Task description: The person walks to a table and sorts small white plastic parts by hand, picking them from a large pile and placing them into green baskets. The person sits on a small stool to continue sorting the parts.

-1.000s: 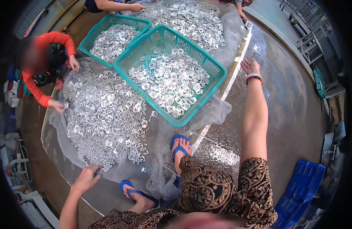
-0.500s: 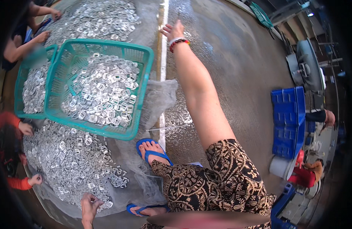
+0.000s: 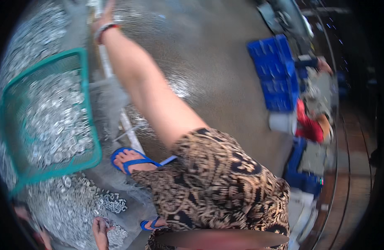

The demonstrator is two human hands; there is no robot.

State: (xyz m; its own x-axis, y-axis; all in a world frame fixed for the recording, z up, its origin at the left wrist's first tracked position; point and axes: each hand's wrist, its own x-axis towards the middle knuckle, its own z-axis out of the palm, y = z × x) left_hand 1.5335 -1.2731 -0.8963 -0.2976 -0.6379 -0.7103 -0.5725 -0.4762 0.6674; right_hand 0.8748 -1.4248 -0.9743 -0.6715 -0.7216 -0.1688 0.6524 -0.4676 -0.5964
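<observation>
My left hand [image 3: 101,231] is at the lower left, over a spread of small silvery metal pieces [image 3: 60,208]. Its fingers are curled together; what they pinch, if anything, is too blurred to make out. My right arm stretches up and away, a beaded bracelet [image 3: 105,31] at its wrist. The right hand [image 3: 103,17] is at the top, fingers extended, beside a pale strip [image 3: 105,62] on the floor, and nothing shows in it. Left of that arm stands a green plastic basket [image 3: 94,137], holding many silvery buckle-like frames [image 3: 60,121].
Crumpled clear sheeting [image 3: 110,100] lies between basket and strip. Blue sandals [image 3: 129,158] are on my feet. Wet grey floor [image 3: 212,71] extends right, toward stacked blue crates [image 3: 273,75], a white bucket [image 3: 282,123] and a person in red [image 3: 309,125]. Other people's hands [image 3: 44,237] show at lower left.
The whole view has swung right and blurred, so the basket and both my hands sit further left or lower. My right arm still reaches out; my left hand stays over the metal pieces.
</observation>
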